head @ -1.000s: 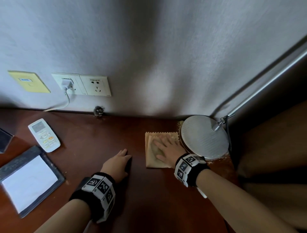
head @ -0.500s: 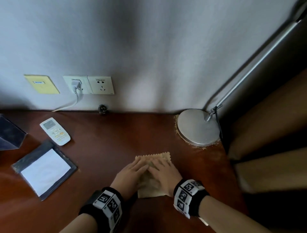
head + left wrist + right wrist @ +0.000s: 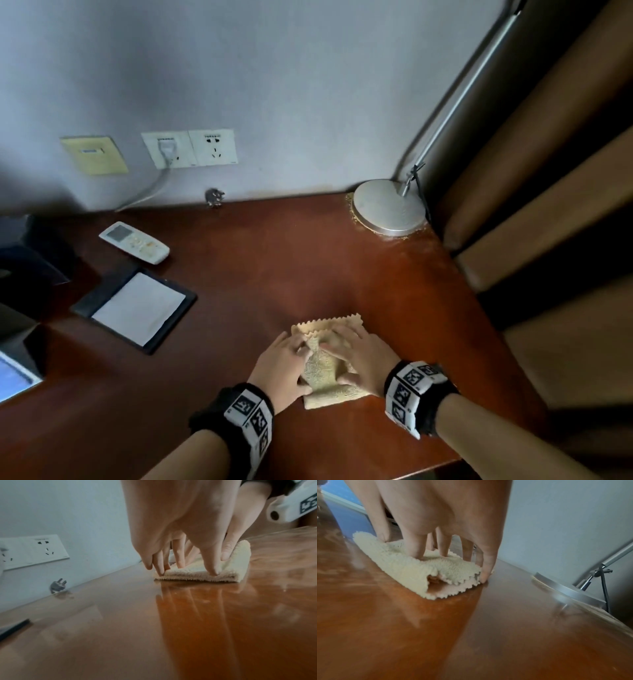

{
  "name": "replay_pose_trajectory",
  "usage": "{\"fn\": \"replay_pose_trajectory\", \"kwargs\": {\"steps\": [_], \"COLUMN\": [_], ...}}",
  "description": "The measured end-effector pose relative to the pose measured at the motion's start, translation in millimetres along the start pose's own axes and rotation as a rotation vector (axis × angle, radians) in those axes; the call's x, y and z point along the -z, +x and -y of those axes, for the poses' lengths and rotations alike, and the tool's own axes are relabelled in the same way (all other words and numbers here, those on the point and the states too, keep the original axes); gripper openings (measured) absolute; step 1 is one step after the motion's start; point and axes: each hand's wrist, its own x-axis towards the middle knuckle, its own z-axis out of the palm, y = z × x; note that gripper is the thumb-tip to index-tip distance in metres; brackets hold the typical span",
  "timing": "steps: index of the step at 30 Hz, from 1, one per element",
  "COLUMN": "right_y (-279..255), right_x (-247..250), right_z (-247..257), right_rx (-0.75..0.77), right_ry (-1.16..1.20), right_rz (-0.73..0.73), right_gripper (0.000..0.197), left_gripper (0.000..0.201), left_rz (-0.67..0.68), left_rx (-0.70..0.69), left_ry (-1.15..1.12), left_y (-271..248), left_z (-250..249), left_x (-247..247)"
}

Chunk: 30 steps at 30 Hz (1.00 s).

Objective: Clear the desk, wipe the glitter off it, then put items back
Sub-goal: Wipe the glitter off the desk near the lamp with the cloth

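A folded cream cloth (image 3: 323,371) lies on the red-brown desk (image 3: 274,267) near its front edge. My left hand (image 3: 284,368) presses on the cloth's left side with straight fingers. My right hand (image 3: 363,359) presses on the right side. In the left wrist view the left fingertips (image 3: 213,570) stand on the cloth (image 3: 197,573). The right wrist view shows the right hand (image 3: 445,513) with spread fingers on the cloth (image 3: 402,566), whose zigzag edge is doubled over. Gold glitter (image 3: 356,219) rims the lamp base (image 3: 388,209) at the back right corner.
A white remote (image 3: 133,242) and a dark folder with white paper (image 3: 135,308) lie at the left. Wall sockets (image 3: 190,149) hold one plug with a cable. A loose plug (image 3: 214,198) sits at the wall. Brown curtains (image 3: 548,171) hang right of the desk.
The right hand dragged the cloth from beside the lamp base toward the front edge. The left hand came onto it. The cloth now bunches up between both hands.
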Motion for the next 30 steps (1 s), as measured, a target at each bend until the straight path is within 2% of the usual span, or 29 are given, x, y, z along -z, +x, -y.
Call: {"fn": "replay_pose_trajectory", "kwargs": {"steps": [4, 7, 10, 13, 17, 19, 21, 26, 30], "right_y": [-29, -48, -63, -71, -73, -73, -73, -70, -65], "right_x": [-18, -33, -46, -49, -38, -38, -40, -34, -25], "right_z": [17, 26, 34, 41, 39, 37, 37, 40, 41], "right_rx": [0.003, 0.023, 0.038, 0.068, 0.041, 0.026, 0.023, 0.015, 0.039], "right_ry": [0.000, 0.016, 0.032, 0.028, -0.004, 0.025, 0.065, 0.062, -0.034], "right_rz": [0.004, -0.010, -0.021, -0.067, -0.132, -0.094, -0.070, -0.007, 0.050], "right_gripper": [0.069, 0.068, 0.069, 0.069, 0.070, 0.070, 0.071, 0.073, 0.069], "left_gripper": [0.059, 0.056, 0.055, 0.061, 0.059, 0.061, 0.065, 0.067, 0.056], "left_rz": [-0.007, 0.061, -0.008, 0.042, 0.021, -0.025, 0.056, 0.093, 0.127], "left_rx": [-0.019, -0.035, -0.040, -0.026, 0.014, 0.010, 0.008, 0.069, 0.072], "left_ry": [-0.037, -0.064, -0.075, -0.063, -0.027, -0.020, -0.008, 0.027, 0.075], "left_y": [-26, -45, -59, -67, -69, -68, -69, -70, -62], "left_z": [-11, -19, -24, -30, -36, -39, -43, -44, -45], "left_x": [-17, -24, -33, -34, -23, -25, -33, -39, -25]}}
